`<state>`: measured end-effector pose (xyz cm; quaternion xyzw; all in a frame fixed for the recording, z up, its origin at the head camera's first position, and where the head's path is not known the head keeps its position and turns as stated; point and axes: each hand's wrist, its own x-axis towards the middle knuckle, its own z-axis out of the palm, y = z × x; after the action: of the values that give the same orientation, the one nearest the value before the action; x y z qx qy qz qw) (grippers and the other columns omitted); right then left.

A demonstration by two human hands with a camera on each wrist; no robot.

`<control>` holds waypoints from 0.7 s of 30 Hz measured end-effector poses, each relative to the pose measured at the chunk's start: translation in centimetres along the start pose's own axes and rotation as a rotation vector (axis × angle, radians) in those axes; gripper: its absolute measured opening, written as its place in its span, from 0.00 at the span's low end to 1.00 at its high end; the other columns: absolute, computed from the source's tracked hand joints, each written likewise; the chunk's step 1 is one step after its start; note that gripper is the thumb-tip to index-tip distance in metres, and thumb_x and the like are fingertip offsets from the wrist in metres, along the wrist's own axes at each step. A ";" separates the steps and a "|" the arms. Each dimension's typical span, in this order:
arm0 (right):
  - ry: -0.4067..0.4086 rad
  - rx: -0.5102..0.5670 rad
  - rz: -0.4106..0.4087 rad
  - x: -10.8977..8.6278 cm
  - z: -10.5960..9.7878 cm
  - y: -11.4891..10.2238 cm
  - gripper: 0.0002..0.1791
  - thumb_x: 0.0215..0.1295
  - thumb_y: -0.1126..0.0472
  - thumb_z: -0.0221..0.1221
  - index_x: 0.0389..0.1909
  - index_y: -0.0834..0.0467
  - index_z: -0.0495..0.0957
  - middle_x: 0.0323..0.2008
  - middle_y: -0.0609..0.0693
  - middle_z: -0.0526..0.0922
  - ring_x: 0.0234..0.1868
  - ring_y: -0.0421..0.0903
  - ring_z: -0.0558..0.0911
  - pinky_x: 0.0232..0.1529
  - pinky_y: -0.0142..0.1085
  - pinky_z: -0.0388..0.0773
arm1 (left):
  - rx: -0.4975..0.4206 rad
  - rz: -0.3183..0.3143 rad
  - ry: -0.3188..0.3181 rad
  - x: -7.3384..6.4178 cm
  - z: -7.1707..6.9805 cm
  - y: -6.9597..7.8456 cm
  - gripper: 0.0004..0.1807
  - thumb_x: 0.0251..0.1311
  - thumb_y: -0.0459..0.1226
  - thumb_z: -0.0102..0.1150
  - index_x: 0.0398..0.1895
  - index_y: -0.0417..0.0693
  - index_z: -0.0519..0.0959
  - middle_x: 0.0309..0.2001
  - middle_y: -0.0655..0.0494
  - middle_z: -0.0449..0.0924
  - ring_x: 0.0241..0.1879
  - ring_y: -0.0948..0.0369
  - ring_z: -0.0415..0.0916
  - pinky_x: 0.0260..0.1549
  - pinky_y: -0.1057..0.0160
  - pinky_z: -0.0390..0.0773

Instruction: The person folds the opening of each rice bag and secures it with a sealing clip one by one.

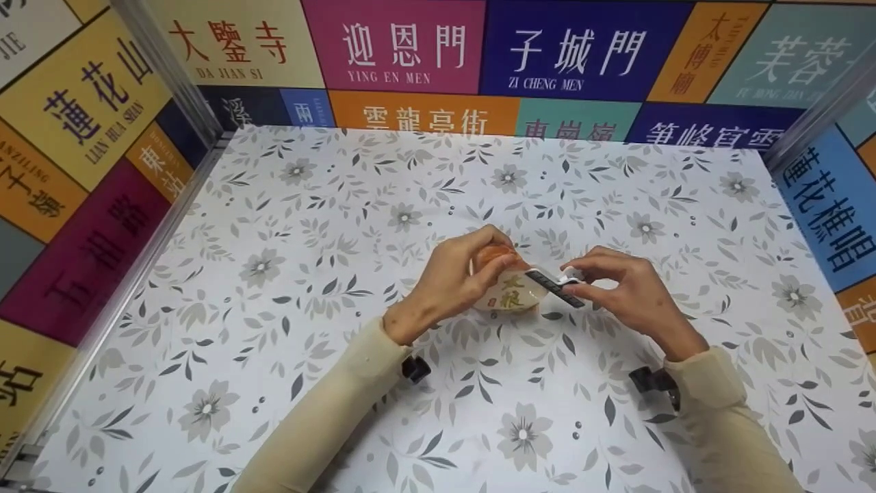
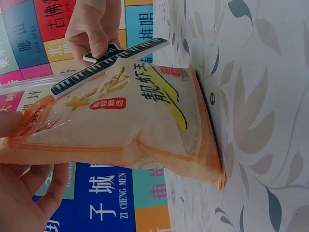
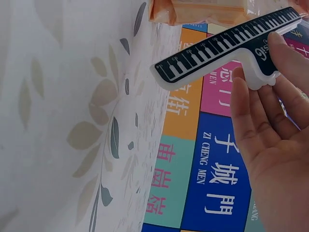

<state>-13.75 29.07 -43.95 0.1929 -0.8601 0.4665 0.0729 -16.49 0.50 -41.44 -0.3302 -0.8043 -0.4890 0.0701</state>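
A plastic food bag [image 1: 510,294] with orange edges and printed Chinese characters stands upright, its bottom end at the tabletop in the left wrist view. My left hand [image 1: 445,281] grips the bag's orange upper part between thumb and fingers. In my right hand [image 1: 633,291], thumb and fingers pinch the handle of a clip [image 3: 222,46], whose long bar has a black-and-white piano-key pattern. The clip's bar lies along one side of the bag [image 2: 145,130], overlapping it in the left wrist view. The far side of the bag is hidden.
A white tabletop [image 1: 342,383] with grey flowers and leaves lies under both hands. Panels with coloured blocks and Chinese lettering, such as the back panel [image 1: 404,48], stand along the back and both sides. Dark wrist mounts [image 1: 415,370] show below the sleeves.
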 end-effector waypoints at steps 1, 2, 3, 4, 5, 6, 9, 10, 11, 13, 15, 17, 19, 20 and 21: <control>0.008 0.005 -0.007 0.0 0.0 0.0 0.15 0.55 0.68 0.76 0.45 0.55 0.90 0.38 0.50 0.89 0.38 0.34 0.86 0.44 0.23 0.84 | -0.013 0.019 0.015 0.0 0.0 -0.1 0.07 0.72 0.41 0.63 0.43 0.47 0.83 0.42 0.56 0.91 0.43 0.62 0.87 0.48 0.63 0.84; 0.015 0.010 -0.014 0.0 0.1 0.0 0.15 0.54 0.68 0.76 0.44 0.55 0.91 0.37 0.51 0.89 0.38 0.34 0.86 0.45 0.23 0.84 | -0.023 0.039 0.030 0.0 0.1 -0.2 0.06 0.72 0.40 0.64 0.42 0.47 0.84 0.41 0.56 0.91 0.41 0.62 0.87 0.47 0.64 0.84; 0.020 0.015 -0.020 0.0 0.1 0.0 0.15 0.54 0.68 0.77 0.44 0.55 0.91 0.37 0.51 0.89 0.38 0.34 0.87 0.44 0.24 0.85 | -0.027 0.059 0.044 0.0 0.1 -0.2 0.06 0.71 0.39 0.64 0.41 0.46 0.85 0.40 0.55 0.91 0.40 0.62 0.87 0.46 0.65 0.84; 0.025 0.012 -0.025 0.0 0.2 0.0 0.16 0.53 0.68 0.77 0.43 0.55 0.91 0.36 0.51 0.89 0.37 0.34 0.87 0.43 0.24 0.85 | -0.029 0.078 0.055 0.0 0.1 -0.3 0.05 0.71 0.38 0.65 0.40 0.46 0.86 0.39 0.55 0.91 0.39 0.63 0.87 0.46 0.65 0.84; 0.029 0.011 -0.029 0.0 0.2 -0.1 0.16 0.53 0.68 0.77 0.43 0.55 0.91 0.36 0.50 0.89 0.37 0.34 0.87 0.42 0.24 0.85 | -0.031 0.093 0.064 0.0 0.1 -0.3 0.05 0.70 0.37 0.65 0.40 0.45 0.86 0.39 0.55 0.92 0.38 0.63 0.87 0.45 0.66 0.84; 0.033 0.010 -0.030 0.0 0.2 -0.1 0.16 0.53 0.68 0.77 0.43 0.55 0.91 0.36 0.50 0.89 0.37 0.33 0.87 0.41 0.24 0.85 | -0.028 0.106 0.072 0.0 0.1 -0.4 0.04 0.69 0.36 0.66 0.39 0.45 0.87 0.38 0.54 0.92 0.38 0.63 0.87 0.44 0.67 0.84; 0.039 0.006 -0.031 0.0 0.3 -0.2 0.15 0.53 0.68 0.77 0.43 0.54 0.91 0.36 0.50 0.89 0.37 0.33 0.87 0.37 0.24 0.84 | -0.028 0.116 0.080 0.0 0.1 -0.4 0.04 0.68 0.35 0.67 0.39 0.44 0.87 0.38 0.54 0.92 0.37 0.62 0.87 0.44 0.67 0.84; 0.041 0.005 -0.031 0.0 0.3 -0.2 0.15 0.53 0.68 0.77 0.42 0.53 0.91 0.36 0.50 0.89 0.36 0.33 0.87 0.36 0.23 0.84 | -0.030 0.115 0.080 0.0 0.0 -0.4 0.04 0.68 0.35 0.67 0.39 0.44 0.88 0.38 0.54 0.92 0.37 0.62 0.87 0.43 0.67 0.84; 0.042 0.007 -0.032 0.0 0.3 -0.3 0.15 0.53 0.69 0.77 0.42 0.53 0.91 0.35 0.50 0.89 0.36 0.33 0.87 0.35 0.24 0.84 | -0.032 0.113 0.080 0.0 0.0 -0.4 0.04 0.67 0.35 0.67 0.39 0.44 0.88 0.38 0.54 0.92 0.37 0.62 0.87 0.43 0.67 0.84; 0.046 0.010 -0.034 0.0 0.2 -0.4 0.15 0.52 0.69 0.77 0.42 0.53 0.92 0.35 0.50 0.90 0.36 0.33 0.87 0.33 0.24 0.83 | -0.035 0.111 0.079 0.0 0.0 -0.3 0.04 0.67 0.35 0.68 0.38 0.44 0.88 0.38 0.54 0.92 0.37 0.63 0.87 0.44 0.67 0.84; 0.053 0.015 -0.040 0.1 0.3 -0.5 0.16 0.51 0.69 0.78 0.41 0.53 0.92 0.35 0.51 0.90 0.35 0.33 0.87 0.32 0.23 0.82 | -0.041 0.112 0.076 0.1 0.0 -0.2 0.04 0.67 0.35 0.68 0.38 0.44 0.88 0.38 0.55 0.92 0.37 0.63 0.87 0.43 0.67 0.84; 0.059 0.021 -0.049 0.2 0.3 -0.7 0.16 0.50 0.70 0.78 0.41 0.53 0.92 0.34 0.51 0.90 0.34 0.34 0.87 0.32 0.23 0.81 | -0.048 0.110 0.073 0.1 0.0 -0.1 0.03 0.67 0.35 0.68 0.38 0.44 0.89 0.38 0.55 0.92 0.37 0.64 0.87 0.44 0.68 0.84; 0.064 0.023 -0.057 0.3 0.3 -0.8 0.16 0.50 0.70 0.78 0.41 0.53 0.92 0.33 0.50 0.90 0.33 0.34 0.86 0.32 0.23 0.79 | -0.054 0.108 0.069 0.2 -0.1 0.0 0.03 0.67 0.34 0.68 0.37 0.44 0.89 0.38 0.55 0.92 0.37 0.64 0.86 0.43 0.68 0.84; 0.066 0.028 -0.062 0.4 0.4 -0.8 0.17 0.49 0.70 0.78 0.41 0.53 0.92 0.33 0.50 0.90 0.33 0.34 0.86 0.32 0.23 0.79 | -0.056 0.108 0.066 0.2 -0.1 0.0 0.03 0.67 0.34 0.68 0.37 0.44 0.89 0.38 0.55 0.92 0.37 0.64 0.86 0.44 0.68 0.84; 0.068 0.035 -0.063 0.4 0.4 -0.9 0.17 0.49 0.71 0.78 0.40 0.54 0.92 0.32 0.50 0.90 0.33 0.35 0.86 0.32 0.23 0.78 | -0.057 0.108 0.064 0.2 -0.1 0.0 0.03 0.67 0.34 0.68 0.37 0.44 0.89 0.38 0.55 0.92 0.37 0.64 0.86 0.44 0.68 0.84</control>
<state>-13.76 28.24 -43.35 0.2052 -0.8423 0.4854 0.1132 -16.67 0.53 -41.26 -0.3592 -0.7684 -0.5176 0.1128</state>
